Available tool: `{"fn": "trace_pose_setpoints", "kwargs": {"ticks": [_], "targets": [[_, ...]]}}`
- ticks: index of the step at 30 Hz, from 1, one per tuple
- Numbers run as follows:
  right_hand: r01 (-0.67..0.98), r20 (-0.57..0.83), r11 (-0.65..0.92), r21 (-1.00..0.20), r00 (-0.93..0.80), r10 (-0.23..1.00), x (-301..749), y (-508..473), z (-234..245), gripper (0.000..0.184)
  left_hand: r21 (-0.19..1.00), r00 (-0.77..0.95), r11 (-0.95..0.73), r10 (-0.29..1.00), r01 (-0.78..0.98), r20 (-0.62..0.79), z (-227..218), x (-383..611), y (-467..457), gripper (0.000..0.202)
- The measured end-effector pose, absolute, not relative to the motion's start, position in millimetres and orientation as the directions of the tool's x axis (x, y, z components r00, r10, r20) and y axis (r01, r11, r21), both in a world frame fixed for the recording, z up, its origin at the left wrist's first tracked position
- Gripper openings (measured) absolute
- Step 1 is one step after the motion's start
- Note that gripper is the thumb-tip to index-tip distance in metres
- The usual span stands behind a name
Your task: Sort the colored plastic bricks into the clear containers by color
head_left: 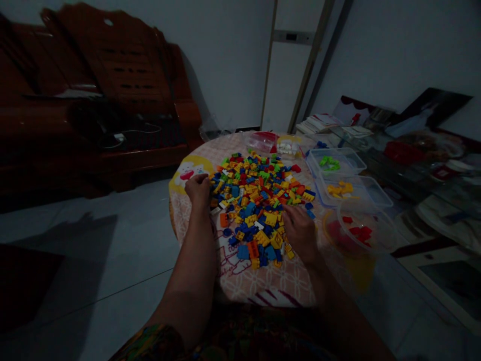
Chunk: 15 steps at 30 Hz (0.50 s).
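A wide heap of toy building bricks (259, 193) in yellow, blue, red, orange, green and white is spread over a round table with a patterned cloth (259, 288). My left hand (198, 189) is at the heap's left edge, its fingers curled together; whatever they may hold is too small and dark to name. On the right side, my right hand (299, 228) rests against the bricks with bent, closed fingers. Its fingertips touch the heap beside blue and yellow pieces, and I cannot make out what is between them.
Clear plastic containers line the table's right side: one with green bricks (329, 163), one with yellow bricks (341, 189), and a round one with red bricks (361, 234). White bricks (287, 146) sit in another at the back. A glass-topped cabinet (391, 155) stands right, a wooden bench (124, 75) left.
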State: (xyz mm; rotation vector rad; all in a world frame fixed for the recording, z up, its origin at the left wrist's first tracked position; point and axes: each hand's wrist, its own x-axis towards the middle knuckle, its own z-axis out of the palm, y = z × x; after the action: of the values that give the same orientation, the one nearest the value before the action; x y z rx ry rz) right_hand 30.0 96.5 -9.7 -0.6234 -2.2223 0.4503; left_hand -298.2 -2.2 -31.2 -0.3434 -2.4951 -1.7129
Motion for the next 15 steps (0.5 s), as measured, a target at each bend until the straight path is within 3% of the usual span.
{"fn": "trace_pose_setpoints", "kwargs": {"ticks": [7, 15], "targets": [[0.129, 0.486, 0.858, -0.497, -0.778, 0.398, -6.8, 87.8, -24.0, 0.023, 0.930, -0.976, 0.314, 0.163, 0.190, 0.144, -24.2, -288.9, 1.8, 0.033], [0.080, 0.528, 0.850, -0.521, -0.752, 0.394, 6.6, 83.1, -8.4, 0.018, 0.900, -0.972, 0.385, 0.185, 0.205, 0.142, -18.4, -282.5, 7.1, 0.035]]}}
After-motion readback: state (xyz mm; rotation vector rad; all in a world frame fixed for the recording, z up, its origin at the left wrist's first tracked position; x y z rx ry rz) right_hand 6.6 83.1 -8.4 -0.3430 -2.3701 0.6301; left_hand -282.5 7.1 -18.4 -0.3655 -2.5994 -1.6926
